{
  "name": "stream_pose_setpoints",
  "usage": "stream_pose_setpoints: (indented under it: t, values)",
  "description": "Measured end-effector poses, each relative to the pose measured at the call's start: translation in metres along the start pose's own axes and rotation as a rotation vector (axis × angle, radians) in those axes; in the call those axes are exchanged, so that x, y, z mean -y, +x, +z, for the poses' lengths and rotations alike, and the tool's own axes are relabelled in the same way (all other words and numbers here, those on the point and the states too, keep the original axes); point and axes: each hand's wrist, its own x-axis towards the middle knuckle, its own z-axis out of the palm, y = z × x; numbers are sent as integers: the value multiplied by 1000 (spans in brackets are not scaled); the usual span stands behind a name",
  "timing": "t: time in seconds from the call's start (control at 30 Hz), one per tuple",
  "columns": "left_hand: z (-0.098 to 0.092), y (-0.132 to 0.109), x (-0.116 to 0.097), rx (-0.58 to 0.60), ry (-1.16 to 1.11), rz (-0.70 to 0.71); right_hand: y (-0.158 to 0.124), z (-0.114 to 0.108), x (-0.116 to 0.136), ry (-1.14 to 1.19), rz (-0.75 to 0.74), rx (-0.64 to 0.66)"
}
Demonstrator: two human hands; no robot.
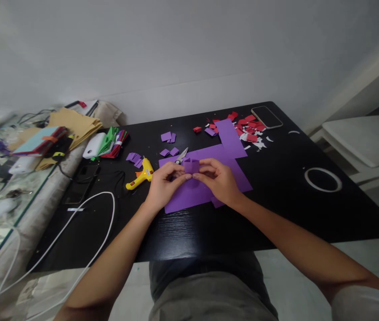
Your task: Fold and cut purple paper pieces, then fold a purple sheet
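Held piece: a small folded purple paper piece point(191, 166), roughly square from the front, matt and evenly coloured, its upper edge showing a notch; it seems to be several layers, though it is too small and soft here to be sure of the folds.
Its place: raised between both hands over the sheets, centre of the clock used below.
Left hand point(163, 182): at nine o'clock, fingers curled, thumb and fingertips narrowed on the piece's lower left part.
Right hand point(222, 181): at three o'clock, fingers bent, thumb and fingertips pinching its right side.
Purple sheets: flat, smooth purple paper sheets point(181, 203) beneath the hands, on a black wooden table point(176, 243).
Scissors: open metal scissor blades point(183, 154) at eleven, just beside the left fingers.
Glue gun: a yellow plastic glue gun point(141, 176) at nine, near the left hand.
Small purple squares: folded purple paper squares point(166, 137) at eleven.
Scraps: red and white paper scraps point(252, 125) at two.
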Motion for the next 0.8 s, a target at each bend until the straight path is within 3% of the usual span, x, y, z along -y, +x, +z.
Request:
stream_pose_setpoints:
  t: [0.13, 0.2, 0.33, 0.4, 0.5, 0.57, 0.8]
  values:
    - [-3, 0, -5, -57, 128, 113, 1, 0, 3, 22, -3, -65]
    - [-4, -1, -6, -52, 167, 145, 3, -1, 6, 134, 122, -44]
    - [-4, -3, -5, -22, 260, 245, 7, -2, 12, 404, 403, 123]
    - [-4, -3, -4, -9, 278, 275, 8, -3, 13, 439, 428, 138]
    - [-3, -4, -5, 12, 279, 280, 7, -2, 12, 419, 392, 58]
    - [-2, -6, -6, 22, 235, 222, 7, -2, 11, 365, 351, 9]
    - [5, -5, -2, 52, -74, -175, 5, -1, 9, 184, 220, -40]
